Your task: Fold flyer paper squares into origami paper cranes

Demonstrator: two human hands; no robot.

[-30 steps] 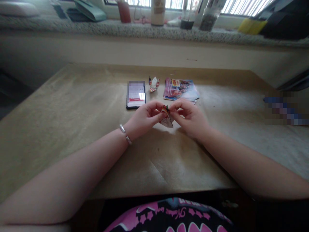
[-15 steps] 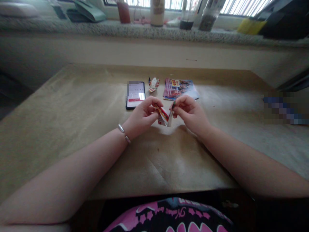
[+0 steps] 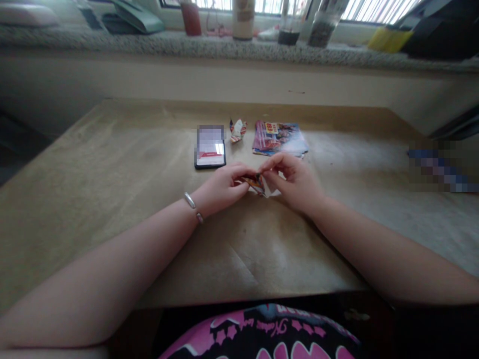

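A small folded piece of printed paper (image 3: pixel 258 185), coloured on one face and white on the other, is between my two hands, just above the table. My left hand (image 3: pixel 229 185), with a silver bracelet at the wrist, pinches its left side between thumb and fingers. The fingers of my right hand (image 3: pixel 294 180) are closed on its right side, where a white part shows. My fingers hide part of the folds. Beyond my hands lie a folded paper piece (image 3: pixel 238 130) with pointed tips and a stack of printed leaflets (image 3: pixel 280 138).
A phone (image 3: pixel 210 147) with its screen lit lies left of the folded piece. The table (image 3: pixel 179 259) has a pale brown cover. A blurred blue item (image 3: pixel 443 169) is at the right edge. Jars and bottles (image 3: pixel 243 20) stand on the stone windowsill (image 3: pixel 217 49) behind.
Both hands have come closer together and slightly lower. The paper, spread in a V shape before, is now pressed more closed, with its coloured face turned up.
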